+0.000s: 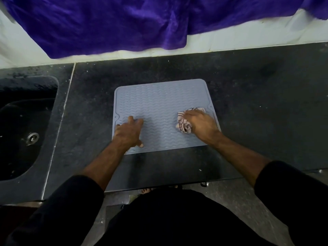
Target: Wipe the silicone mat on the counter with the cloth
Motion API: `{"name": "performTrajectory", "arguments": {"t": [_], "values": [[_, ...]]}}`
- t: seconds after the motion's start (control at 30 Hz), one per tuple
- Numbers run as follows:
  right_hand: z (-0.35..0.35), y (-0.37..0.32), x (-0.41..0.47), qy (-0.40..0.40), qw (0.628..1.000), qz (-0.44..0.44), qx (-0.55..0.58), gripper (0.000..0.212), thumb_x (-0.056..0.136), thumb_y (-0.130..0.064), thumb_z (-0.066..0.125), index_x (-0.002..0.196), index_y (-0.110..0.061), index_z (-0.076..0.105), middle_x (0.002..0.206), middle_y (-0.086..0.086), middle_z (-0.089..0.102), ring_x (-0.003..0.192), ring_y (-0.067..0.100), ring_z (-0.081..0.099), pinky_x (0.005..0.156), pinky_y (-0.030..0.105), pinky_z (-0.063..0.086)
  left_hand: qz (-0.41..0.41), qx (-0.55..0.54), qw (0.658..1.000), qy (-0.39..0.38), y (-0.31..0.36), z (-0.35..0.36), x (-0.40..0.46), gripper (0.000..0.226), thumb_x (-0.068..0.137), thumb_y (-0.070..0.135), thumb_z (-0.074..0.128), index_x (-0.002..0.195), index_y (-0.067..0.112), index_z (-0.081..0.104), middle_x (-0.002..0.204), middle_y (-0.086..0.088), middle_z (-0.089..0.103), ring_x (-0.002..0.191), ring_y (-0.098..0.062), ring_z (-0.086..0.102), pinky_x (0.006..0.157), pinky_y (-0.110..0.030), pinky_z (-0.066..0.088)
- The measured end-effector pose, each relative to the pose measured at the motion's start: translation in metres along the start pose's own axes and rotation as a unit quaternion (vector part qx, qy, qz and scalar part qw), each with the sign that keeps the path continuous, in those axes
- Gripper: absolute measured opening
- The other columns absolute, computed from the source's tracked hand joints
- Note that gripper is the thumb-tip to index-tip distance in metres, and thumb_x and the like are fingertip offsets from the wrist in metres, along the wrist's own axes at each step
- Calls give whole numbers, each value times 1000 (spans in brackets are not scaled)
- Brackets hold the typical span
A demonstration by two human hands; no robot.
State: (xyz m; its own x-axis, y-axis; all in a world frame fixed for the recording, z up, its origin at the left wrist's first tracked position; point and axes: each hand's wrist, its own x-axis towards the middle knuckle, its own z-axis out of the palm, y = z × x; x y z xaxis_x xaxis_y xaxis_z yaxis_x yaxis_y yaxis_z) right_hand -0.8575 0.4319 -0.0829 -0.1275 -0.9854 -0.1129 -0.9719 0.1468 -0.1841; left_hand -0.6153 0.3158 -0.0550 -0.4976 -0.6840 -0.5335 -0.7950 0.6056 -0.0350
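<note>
Lying under both hands, mat [159, 103] — left hand [128, 133] flat, right hand [201, 124] on cloth [183, 126].

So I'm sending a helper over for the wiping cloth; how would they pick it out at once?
On the dark counter, right of the sink, lies a pale blue wavy-ribbed silicone mat. The cloth sits bunched on the mat's right side under the right hand. It is the only small rag there, whitish with dark stripes, unlike the big purple fabric behind.
</note>
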Motion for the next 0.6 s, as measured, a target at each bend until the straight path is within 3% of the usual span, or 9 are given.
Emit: {"name": "performTrajectory", "arguments": {"t": [0.13, 0.33, 0.5, 0.6], "values": [[-1, 24, -11, -13, 1000, 17, 4, 47, 92, -20, 57, 138, -14, 47, 145, 8, 45, 135, 28, 37, 112, 42, 33, 0, 2, 1000, 0, 0, 0, 1, 89, 70, 41, 83, 139, 20, 30, 141, -14, 33, 117, -35, 53, 102, -53, 42], [-11, 31, -8, 16, 998, 49, 33, 37, 85, -17, 65, 121, -9, 60, 126, 11, 60, 117, 29, 53, 99, 39, 45, 1, 5, 1000, -5, 3, -1, 1, 90, 70, 40, 83, 140, 19, 30, 141, -15, 33, 118, -36, 52, 102, -52, 43], [-1, 9, -9, 5, 1000, -11, -11, 51, 88, -8, 58, 138, -10, 46, 146, 12, 43, 135, 30, 37, 114, 35, 24, 1, 8, 1000, -6, 3, -2, 3, 89, 70, 40, 83, 139, 19, 30, 139, -15, 33, 117, -35, 52, 101, -52, 44], [-4, 27, -17, -10, 1000, 24, -2, 49, 89, -12, 58, 137, -10, 47, 146, 12, 43, 134, 31, 36, 113, 40, 30, -1, 6, 1000, -4, 2, 0, 3, 91, 70, 41, 83, 140, 20, 29, 141, -15, 32, 117, -35, 52, 101, -52, 44]]}}
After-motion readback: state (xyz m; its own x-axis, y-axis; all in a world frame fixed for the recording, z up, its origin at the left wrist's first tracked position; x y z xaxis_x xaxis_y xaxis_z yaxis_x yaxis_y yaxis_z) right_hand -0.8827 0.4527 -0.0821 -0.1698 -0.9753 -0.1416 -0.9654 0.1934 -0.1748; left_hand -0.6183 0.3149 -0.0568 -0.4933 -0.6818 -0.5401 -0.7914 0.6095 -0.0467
